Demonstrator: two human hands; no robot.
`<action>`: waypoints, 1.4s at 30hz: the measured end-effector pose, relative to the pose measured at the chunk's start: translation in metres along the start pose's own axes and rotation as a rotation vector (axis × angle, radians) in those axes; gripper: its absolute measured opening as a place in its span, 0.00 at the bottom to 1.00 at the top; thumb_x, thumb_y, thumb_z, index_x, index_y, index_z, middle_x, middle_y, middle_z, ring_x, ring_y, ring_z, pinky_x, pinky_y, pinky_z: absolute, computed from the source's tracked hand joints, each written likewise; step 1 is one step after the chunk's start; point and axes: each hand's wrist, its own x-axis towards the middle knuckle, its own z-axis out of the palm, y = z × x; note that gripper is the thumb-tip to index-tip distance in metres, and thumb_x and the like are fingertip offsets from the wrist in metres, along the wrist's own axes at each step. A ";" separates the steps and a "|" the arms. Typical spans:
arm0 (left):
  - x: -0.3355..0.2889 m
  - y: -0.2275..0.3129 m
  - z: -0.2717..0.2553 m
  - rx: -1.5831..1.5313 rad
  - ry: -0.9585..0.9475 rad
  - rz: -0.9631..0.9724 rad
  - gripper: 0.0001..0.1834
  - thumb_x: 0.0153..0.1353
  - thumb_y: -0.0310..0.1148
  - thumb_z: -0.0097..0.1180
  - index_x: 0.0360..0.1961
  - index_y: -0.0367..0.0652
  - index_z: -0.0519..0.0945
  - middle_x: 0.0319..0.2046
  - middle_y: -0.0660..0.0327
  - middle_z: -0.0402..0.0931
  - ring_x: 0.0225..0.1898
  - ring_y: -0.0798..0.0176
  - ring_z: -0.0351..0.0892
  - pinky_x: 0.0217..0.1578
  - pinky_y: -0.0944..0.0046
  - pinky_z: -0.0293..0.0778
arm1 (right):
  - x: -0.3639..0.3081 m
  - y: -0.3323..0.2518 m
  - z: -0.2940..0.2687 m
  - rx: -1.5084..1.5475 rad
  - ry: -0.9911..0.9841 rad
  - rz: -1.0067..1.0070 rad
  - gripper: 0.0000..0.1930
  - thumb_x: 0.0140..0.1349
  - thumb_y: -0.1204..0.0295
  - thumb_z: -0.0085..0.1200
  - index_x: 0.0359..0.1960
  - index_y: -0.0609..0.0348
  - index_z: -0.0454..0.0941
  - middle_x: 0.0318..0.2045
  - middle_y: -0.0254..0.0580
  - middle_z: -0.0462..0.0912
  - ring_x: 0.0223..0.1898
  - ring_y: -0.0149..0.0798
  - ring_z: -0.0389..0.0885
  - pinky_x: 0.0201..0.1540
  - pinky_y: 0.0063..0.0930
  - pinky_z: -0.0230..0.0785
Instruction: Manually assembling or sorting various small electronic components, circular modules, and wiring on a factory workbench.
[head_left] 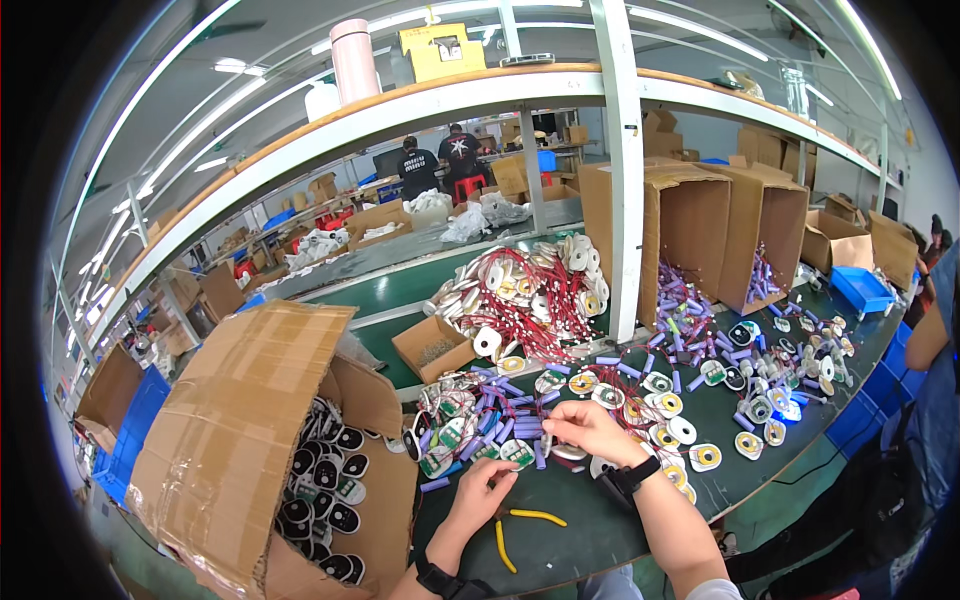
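Observation:
My left hand is closed on the near edge of a small white housing with a green circuit board. Just to the right, my right hand has thumb and fingers pinched together over a purple cylindrical battery; what sits in the pinch is too small to make out. Around both hands lies a pile of purple batteries and white housings, some with boards and red wires. Yellow-handled pliers rest on the green table, close to my left hand.
An open cardboard box of black-and-white housings stands at left. Behind are a heap of white parts with red wires and a small carton. A white post rises at the bench; tall cartons hold batteries. Someone stands at right.

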 end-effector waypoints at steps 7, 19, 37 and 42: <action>0.003 -0.003 0.004 -0.144 0.078 -0.052 0.09 0.58 0.29 0.51 0.40 0.40 0.77 0.31 0.58 0.72 0.30 0.66 0.74 0.30 0.70 0.69 | -0.008 -0.012 0.005 0.344 -0.268 -0.038 0.12 0.59 0.64 0.51 0.24 0.60 0.73 0.34 0.39 0.74 0.29 0.26 0.69 0.31 0.16 0.61; 0.002 0.007 -0.008 -0.777 -0.298 -0.464 0.33 0.65 0.56 0.30 0.55 0.37 0.63 0.37 0.58 0.72 0.34 0.70 0.72 0.27 0.73 0.67 | -0.013 0.000 0.043 0.161 -0.679 -0.228 0.11 0.50 0.72 0.53 0.15 0.61 0.67 0.34 0.40 0.70 0.38 0.37 0.69 0.45 0.29 0.58; 0.002 0.014 -0.008 -0.682 0.114 -0.150 0.22 0.60 0.31 0.50 0.55 0.37 0.64 0.42 0.63 0.73 0.38 0.74 0.71 0.35 0.74 0.68 | -0.007 0.008 0.049 -0.018 -0.194 0.069 0.14 0.63 0.62 0.46 0.31 0.62 0.76 0.23 0.33 0.78 0.22 0.23 0.74 0.24 0.16 0.67; -0.001 0.011 -0.004 -0.658 0.049 -0.100 0.18 0.63 0.32 0.45 0.53 0.37 0.67 0.40 0.59 0.74 0.38 0.71 0.72 0.33 0.73 0.68 | -0.008 0.002 0.042 0.126 0.070 -0.055 0.15 0.64 0.66 0.45 0.28 0.65 0.76 0.17 0.36 0.76 0.18 0.24 0.72 0.23 0.17 0.66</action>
